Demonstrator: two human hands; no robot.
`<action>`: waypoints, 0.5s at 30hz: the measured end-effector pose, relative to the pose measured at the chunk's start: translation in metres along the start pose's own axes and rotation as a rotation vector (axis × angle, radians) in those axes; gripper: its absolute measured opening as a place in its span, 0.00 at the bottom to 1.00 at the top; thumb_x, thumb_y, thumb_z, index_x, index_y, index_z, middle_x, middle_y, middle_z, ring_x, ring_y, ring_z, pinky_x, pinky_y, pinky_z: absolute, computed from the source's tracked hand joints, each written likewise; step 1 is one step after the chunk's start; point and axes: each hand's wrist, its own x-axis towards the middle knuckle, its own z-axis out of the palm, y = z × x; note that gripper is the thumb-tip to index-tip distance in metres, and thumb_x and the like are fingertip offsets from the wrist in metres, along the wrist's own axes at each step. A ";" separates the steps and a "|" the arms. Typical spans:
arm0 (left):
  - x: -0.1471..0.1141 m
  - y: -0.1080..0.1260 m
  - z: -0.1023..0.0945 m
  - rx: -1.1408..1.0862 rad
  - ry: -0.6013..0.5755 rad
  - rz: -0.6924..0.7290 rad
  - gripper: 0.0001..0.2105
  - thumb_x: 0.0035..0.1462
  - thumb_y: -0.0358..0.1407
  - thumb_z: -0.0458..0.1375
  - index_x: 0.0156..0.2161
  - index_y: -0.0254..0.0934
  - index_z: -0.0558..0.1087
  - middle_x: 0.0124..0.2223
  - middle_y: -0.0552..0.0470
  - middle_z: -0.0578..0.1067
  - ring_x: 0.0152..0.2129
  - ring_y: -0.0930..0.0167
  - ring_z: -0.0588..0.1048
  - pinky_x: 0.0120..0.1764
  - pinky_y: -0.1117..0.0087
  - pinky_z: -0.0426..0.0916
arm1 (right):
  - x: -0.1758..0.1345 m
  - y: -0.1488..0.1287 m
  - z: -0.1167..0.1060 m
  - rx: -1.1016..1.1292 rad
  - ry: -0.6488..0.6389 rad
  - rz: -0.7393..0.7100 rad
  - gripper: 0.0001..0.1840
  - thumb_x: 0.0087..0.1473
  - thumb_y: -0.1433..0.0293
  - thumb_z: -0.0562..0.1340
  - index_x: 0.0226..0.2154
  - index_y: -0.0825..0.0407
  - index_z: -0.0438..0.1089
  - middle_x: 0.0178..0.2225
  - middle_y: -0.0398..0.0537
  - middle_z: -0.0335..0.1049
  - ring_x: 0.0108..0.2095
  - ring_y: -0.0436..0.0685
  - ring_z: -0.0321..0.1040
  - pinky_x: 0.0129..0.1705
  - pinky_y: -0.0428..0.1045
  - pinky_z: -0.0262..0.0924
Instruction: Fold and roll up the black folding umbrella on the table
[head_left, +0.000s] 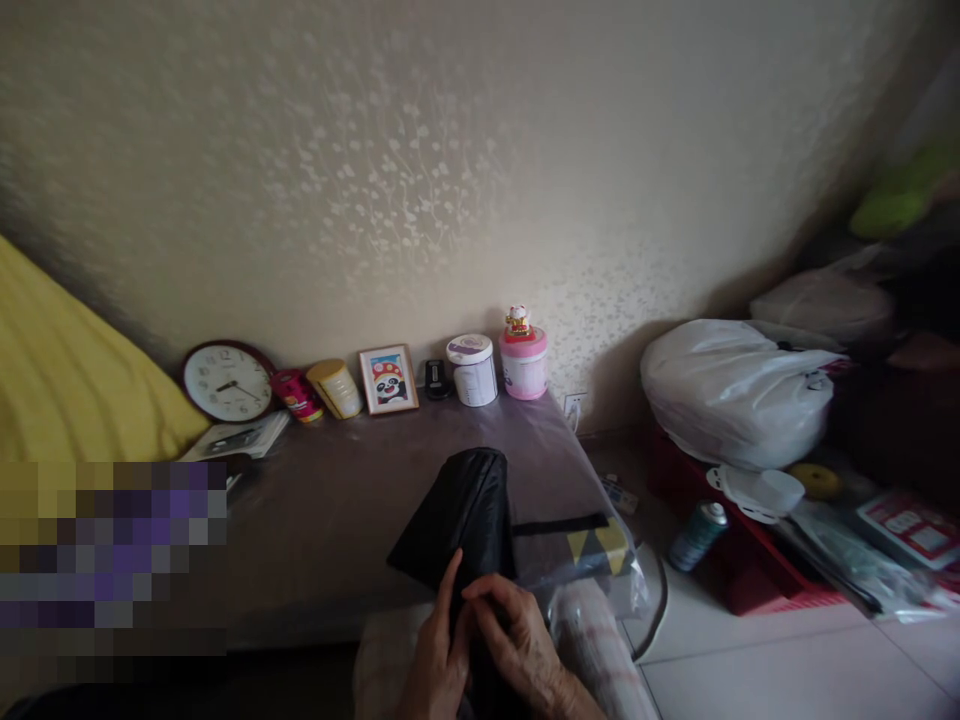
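A black umbrella, its thin pleated canopy loosely folded, lies over the front of the low table and across my lap. The canopy is widest at the far end and narrows toward my hands. My left hand grips its near part from the left, the index finger stretched along the fabric. Closed on the same part from the right is my right hand, thumb and fingers pinched together close to the left thumb. The umbrella's near end is partly hidden by both hands.
Along the wall stand a clock, a yellow-lidded can, a picture frame, a white tub and a pink tub. A spray can and red basket are on the floor at right, near a white bag.
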 end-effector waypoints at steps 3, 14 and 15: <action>-0.001 -0.002 0.004 -0.040 0.011 -0.036 0.25 0.63 0.41 0.37 0.63 0.39 0.48 0.59 0.49 0.65 0.42 0.72 0.75 0.45 0.72 0.68 | 0.009 0.004 -0.009 -0.056 0.097 -0.069 0.11 0.59 0.73 0.51 0.39 0.49 0.68 0.34 0.45 0.72 0.35 0.51 0.70 0.38 0.46 0.65; -0.005 0.021 -0.016 -0.001 -0.129 -0.135 0.26 0.61 0.43 0.37 0.64 0.44 0.43 0.54 0.49 0.71 0.14 0.78 0.70 0.19 0.76 0.66 | 0.084 0.069 -0.023 -0.323 0.296 -0.083 0.17 0.56 0.69 0.53 0.46 0.53 0.69 0.52 0.57 0.66 0.52 0.61 0.62 0.54 0.62 0.56; -0.005 0.023 -0.019 0.004 -0.123 -0.140 0.26 0.61 0.43 0.37 0.64 0.44 0.43 0.48 0.50 0.75 0.15 0.77 0.70 0.20 0.76 0.66 | 0.087 0.073 -0.028 -0.256 0.341 -0.008 0.17 0.56 0.68 0.52 0.45 0.54 0.69 0.49 0.57 0.68 0.50 0.60 0.64 0.53 0.61 0.57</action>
